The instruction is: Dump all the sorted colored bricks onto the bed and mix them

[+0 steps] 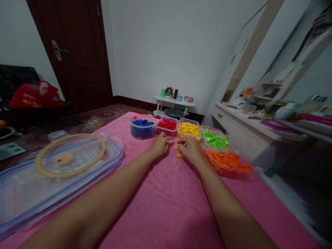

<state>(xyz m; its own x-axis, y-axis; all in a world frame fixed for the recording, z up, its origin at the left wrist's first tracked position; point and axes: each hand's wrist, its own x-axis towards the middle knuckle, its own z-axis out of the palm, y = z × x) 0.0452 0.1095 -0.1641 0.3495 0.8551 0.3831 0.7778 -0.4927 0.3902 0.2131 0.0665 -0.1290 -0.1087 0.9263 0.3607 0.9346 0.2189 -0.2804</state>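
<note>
My left hand [159, 145] rests near the far part of the pink cloth, its index finger stretched forward and a bit of yellow showing at the fingertips. Opposite it, my right hand [192, 148] is curled, with thumb and fingers closed around a small yellow piece that is partly hidden. Between the hands lies a round yellow piece [176, 147] with a dark centre. Another small yellow piece [180, 155] is on the cloth just below the right fingers. A clear tub of yellow pieces [189, 128] stands right behind the right hand.
Tubs of blue pieces [142, 127], red pieces [167, 124], green pieces [215, 139] and orange pieces [228, 160] curve around the hands. Stacked clear lids [114, 152] with blue edges and a yellow-rimmed round lid [38, 166] cover the left side. A cluttered dresser [241, 121] stands right.
</note>
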